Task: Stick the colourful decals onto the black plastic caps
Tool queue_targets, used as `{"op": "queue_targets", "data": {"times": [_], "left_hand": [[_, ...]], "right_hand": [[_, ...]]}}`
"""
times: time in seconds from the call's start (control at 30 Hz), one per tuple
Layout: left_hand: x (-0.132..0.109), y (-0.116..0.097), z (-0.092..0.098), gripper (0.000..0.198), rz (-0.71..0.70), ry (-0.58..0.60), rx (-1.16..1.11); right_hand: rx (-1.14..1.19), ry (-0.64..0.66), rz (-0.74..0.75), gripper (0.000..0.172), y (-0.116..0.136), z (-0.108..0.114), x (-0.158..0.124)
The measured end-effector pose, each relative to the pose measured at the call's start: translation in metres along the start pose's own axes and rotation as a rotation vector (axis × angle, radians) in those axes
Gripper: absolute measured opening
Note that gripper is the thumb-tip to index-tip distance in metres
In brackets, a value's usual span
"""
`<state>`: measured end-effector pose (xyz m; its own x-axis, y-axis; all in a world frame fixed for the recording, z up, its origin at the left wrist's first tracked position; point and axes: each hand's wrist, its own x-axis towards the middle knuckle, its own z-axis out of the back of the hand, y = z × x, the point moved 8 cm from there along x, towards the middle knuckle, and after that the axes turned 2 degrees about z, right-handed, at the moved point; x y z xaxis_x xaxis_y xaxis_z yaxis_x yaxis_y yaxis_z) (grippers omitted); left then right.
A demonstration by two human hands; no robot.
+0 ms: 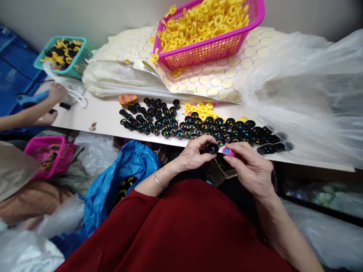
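Observation:
My left hand [195, 154] is closed around a black cup-like cylinder [212, 148], its round end turned up toward me. Between thumb and fingers of my right hand [249, 162] is a small pink cap-like piece [228, 152] with blue bits showing in its end. The two pieces are close together but apart, just off the table's front edge. Behind my hands, many black cups [198, 131] stand in packed rows, with small coloured bits inside several of them. Yellow ring pieces [201, 110] lie in a pile behind the cups.
A pink basket [204, 54] heaped with yellow rings rests on a sheet of round stickers [215, 81]. Clear plastic [297, 87] covers the right side. At left, another person's hands [56, 94] work by a teal basket [81, 60]. A blue bag [113, 170] sits below.

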<state>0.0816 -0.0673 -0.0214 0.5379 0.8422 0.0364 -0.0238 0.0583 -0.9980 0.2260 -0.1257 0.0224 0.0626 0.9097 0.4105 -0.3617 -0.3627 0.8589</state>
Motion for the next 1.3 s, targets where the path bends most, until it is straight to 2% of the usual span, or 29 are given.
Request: {"op": "queue_targets", "data": {"times": [0.17,0.3,0.4,0.47,0.6,0.8,0.93,1.1,1.3], "left_hand": [[-0.003,0.002,-0.009,0.030,-0.062,0.013,0.115],[-0.001,0.004,-0.014,0.031,-0.108,0.033,0.177],[0.002,0.014,-0.019,0.033,-0.086,0.066,0.183],[0.004,0.020,-0.022,0.035,-0.061,0.079,0.144],[0.005,0.027,-0.025,0.038,-0.033,0.059,0.013],[0.006,0.032,-0.030,0.039,-0.009,0.053,-0.181],[0.007,0.037,-0.034,0.041,0.064,0.053,-0.234],[0.006,0.042,-0.039,0.044,0.142,0.035,-0.312],[0.002,0.048,-0.039,0.050,0.199,0.039,-0.388]], "right_hand": [[-0.295,0.203,0.189,0.022,0.010,-0.007,0.004],[-0.623,0.316,0.388,0.027,0.021,-0.018,0.001],[-0.827,0.410,0.518,0.033,0.029,-0.030,-0.004],[-0.882,0.453,0.572,0.033,0.033,-0.034,-0.005],[-0.820,0.439,0.579,0.031,0.035,-0.029,-0.004],[-0.564,0.334,0.415,0.026,0.024,-0.009,-0.003],[-0.525,0.254,0.356,0.021,0.020,0.001,-0.005],[-0.562,0.236,0.410,0.021,0.026,0.003,-0.006],[-0.601,0.303,0.548,0.031,0.033,-0.006,-0.007]]}}
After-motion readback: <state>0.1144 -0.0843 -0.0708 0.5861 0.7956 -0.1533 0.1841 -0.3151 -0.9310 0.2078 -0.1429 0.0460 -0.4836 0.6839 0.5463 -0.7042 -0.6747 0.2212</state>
